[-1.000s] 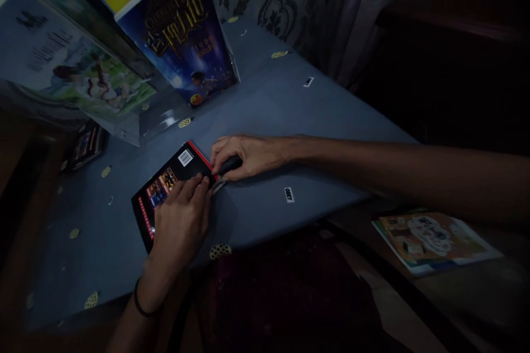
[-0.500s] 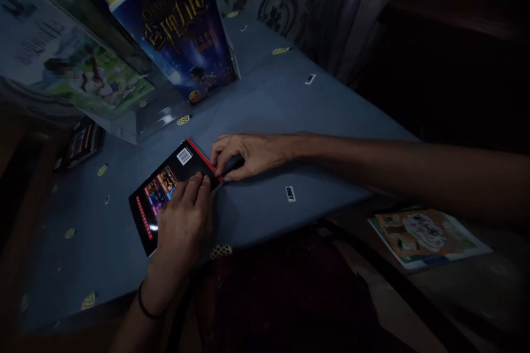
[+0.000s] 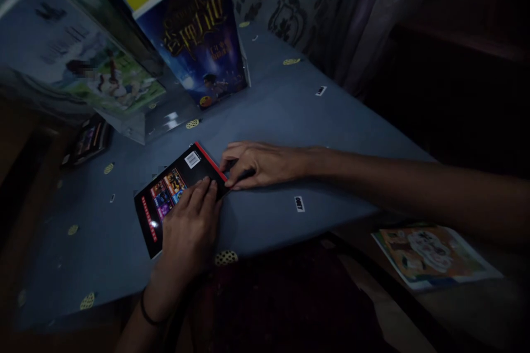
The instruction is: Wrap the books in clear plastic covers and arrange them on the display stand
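Note:
A black book (image 3: 165, 190) with a red spine lies on the table, a barcode and small colour pictures on its upper face. My left hand (image 3: 192, 229) rests on its lower right part, fingers stretched flat over the cover; the thumb is hidden. At the red spine, my right hand (image 3: 260, 165) has its thumb and fingers curled in a pinch on the edge near the corner. A dark band circles my left wrist.
A blue book (image 3: 207, 55) and a pale illustrated book (image 3: 95, 60) stand upright in clear holders at the back left. Dark books (image 3: 89, 140) lie at the left. The table (image 3: 273, 116) has a blue patterned cover. An orange booklet (image 3: 430, 253) lies lower, beyond its front edge.
The whole view has shifted slightly, so things sit a little further right and lower. Both hands stay at the book, the right one still at the spine.

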A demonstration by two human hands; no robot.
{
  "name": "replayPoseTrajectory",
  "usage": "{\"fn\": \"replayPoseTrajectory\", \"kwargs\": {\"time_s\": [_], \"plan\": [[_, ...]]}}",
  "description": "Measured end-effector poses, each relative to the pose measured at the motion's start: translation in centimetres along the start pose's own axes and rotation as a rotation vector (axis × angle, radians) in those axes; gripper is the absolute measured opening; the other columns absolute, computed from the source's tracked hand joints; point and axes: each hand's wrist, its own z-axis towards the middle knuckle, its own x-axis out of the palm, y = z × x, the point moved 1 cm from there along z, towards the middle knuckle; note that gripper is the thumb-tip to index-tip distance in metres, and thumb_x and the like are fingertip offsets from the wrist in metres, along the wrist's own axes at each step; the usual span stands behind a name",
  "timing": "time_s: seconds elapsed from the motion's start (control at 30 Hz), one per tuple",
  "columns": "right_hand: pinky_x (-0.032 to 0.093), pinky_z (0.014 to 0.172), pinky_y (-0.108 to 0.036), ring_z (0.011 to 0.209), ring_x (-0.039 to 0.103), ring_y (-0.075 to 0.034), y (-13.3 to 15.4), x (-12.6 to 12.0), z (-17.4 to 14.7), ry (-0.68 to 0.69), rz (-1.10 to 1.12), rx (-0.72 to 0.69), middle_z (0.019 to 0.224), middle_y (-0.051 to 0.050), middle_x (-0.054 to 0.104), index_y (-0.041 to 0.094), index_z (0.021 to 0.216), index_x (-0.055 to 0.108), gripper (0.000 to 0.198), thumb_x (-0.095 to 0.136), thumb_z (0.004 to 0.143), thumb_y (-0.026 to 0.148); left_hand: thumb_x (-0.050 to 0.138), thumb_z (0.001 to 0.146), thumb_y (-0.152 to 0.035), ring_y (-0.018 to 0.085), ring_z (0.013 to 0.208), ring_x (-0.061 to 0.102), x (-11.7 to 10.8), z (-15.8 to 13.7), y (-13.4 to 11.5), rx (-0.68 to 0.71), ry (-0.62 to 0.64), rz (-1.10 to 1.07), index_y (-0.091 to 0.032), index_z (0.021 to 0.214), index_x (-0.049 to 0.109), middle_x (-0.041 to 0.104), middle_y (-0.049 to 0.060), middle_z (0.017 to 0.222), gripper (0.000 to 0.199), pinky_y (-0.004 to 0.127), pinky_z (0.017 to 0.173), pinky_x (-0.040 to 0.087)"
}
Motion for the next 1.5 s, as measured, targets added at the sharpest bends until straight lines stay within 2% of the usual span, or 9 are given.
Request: {"fn": "replayPoseTrajectory", "kwargs": {"time_s": [0.3, 0.47, 0.63, 0.73, 0.87, 1.0, 1.23, 1.33, 1.5], "plan": [[0.049, 0.085, -0.038, 0.096, 0.059, -0.021, -0.3, 1.0, 0.4, -0.106, -0.152, 0.026, 0.101, -0.007, 0.069, 0.021, 0.101, 0.075, 0.017, 0.060, 0.098, 0.026, 0.051, 0.100, -0.051, 0.031, 0.123, 0.063, -1.6, -8.7, 6.5, -0.188, 0.065, -0.145, -0.019, 0.138, 0.056, 0.062, 0.013, 0.140, 0.050, 0.051, 0.094, 0.061], [0.048, 0.084, -0.041, 0.093, 0.059, -0.025, -0.2, 1.3, 1.4, -0.128, -0.453, 0.136, 0.099, -0.011, 0.069, 0.018, 0.096, 0.075, 0.021, 0.054, 0.096, 0.018, 0.050, 0.099, -0.052, 0.032, 0.125, 0.063, -1.9, -11.9, 6.7, -0.193, 0.064, -0.148, -0.017, 0.139, 0.056, 0.060, 0.015, 0.143, 0.054, 0.053, 0.099, 0.058], [0.048, 0.084, -0.045, 0.101, 0.055, -0.030, 3.6, 4.2, 2.1, -0.266, -0.708, 0.300, 0.109, -0.016, 0.068, 0.015, 0.100, 0.072, 0.025, 0.048, 0.095, 0.016, 0.053, 0.097, -0.051, 0.031, 0.130, 0.059, -1.8, -12.7, 6.1, -0.204, 0.089, -0.195, -0.015, 0.140, 0.056, 0.058, 0.017, 0.145, 0.056, 0.051, 0.105, 0.053], [0.048, 0.089, -0.048, 0.104, 0.055, -0.030, 6.0, 6.9, 3.0, -0.344, -0.670, 0.274, 0.110, -0.015, 0.067, 0.014, 0.108, 0.069, 0.027, 0.047, 0.094, 0.016, 0.056, 0.097, -0.047, 0.030, 0.132, 0.058, -1.6, -13.1, 6.1, -0.245, 0.074, -0.241, -0.014, 0.139, 0.056, 0.057, 0.017, 0.146, 0.055, 0.048, 0.107, 0.051], [0.045, 0.101, -0.050, 0.113, 0.056, -0.027, 7.8, 10.3, 4.9, -0.234, -0.436, 0.145, 0.118, -0.012, 0.067, 0.018, 0.108, 0.070, 0.025, 0.050, 0.093, 0.016, 0.057, 0.097, -0.040, 0.028, 0.120, 0.066, -1.8, -13.4, 5.7, -0.234, 0.053, -0.230, -0.014, 0.133, 0.060, 0.066, 0.016, 0.134, 0.044, 0.041, 0.097, 0.055], [0.044, 0.104, -0.048, 0.115, 0.058, -0.024, 8.5, 12.4, 6.6, -0.163, -0.411, 0.117, 0.119, -0.011, 0.068, 0.017, 0.110, 0.071, 0.024, 0.055, 0.092, 0.017, 0.055, 0.099, -0.031, 0.026, 0.108, 0.070, -2.7, -13.7, 4.9, -0.218, 0.087, -0.147, -0.012, 0.125, 0.063, 0.070, 0.016, 0.123, 0.033, 0.036, 0.089, 0.055], [0.046, 0.101, -0.045, 0.110, 0.061, -0.022, 8.9, 13.2, 7.4, -0.122, -0.378, 0.093, 0.116, -0.011, 0.072, 0.016, 0.110, 0.072, 0.022, 0.061, 0.092, 0.020, 0.051, 0.099, -0.023, 0.025, 0.107, 0.069, -3.4, -14.2, 4.7, -0.163, 0.108, -0.122, -0.012, 0.129, 0.061, 0.071, 0.017, 0.121, 0.033, 0.035, 0.090, 0.053], [0.046, 0.101, -0.045, 0.110, 0.062, -0.022, 8.6, 13.0, 7.5, -0.109, -0.354, 0.086, 0.118, -0.010, 0.072, 0.016, 0.112, 0.072, 0.023, 0.065, 0.091, 0.022, 0.049, 0.100, -0.022, 0.022, 0.104, 0.069, -3.7, -13.8, 5.5, -0.121, 0.120, -0.150, -0.014, 0.120, 0.067, 0.073, 0.013, 0.114, 0.028, 0.031, 0.088, 0.051], [0.048, 0.100, -0.043, 0.112, 0.062, -0.022, 7.8, 12.7, 7.5, -0.091, -0.312, 0.076, 0.118, -0.010, 0.072, 0.018, 0.114, 0.073, 0.024, 0.070, 0.090, 0.021, 0.049, 0.100, -0.026, 0.017, 0.078, 0.067, -4.6, -12.6, 6.9, -0.083, 0.158, -0.247, -0.015, 0.100, 0.073, 0.075, 0.008, 0.091, 0.027, 0.026, 0.070, 0.045]]}}
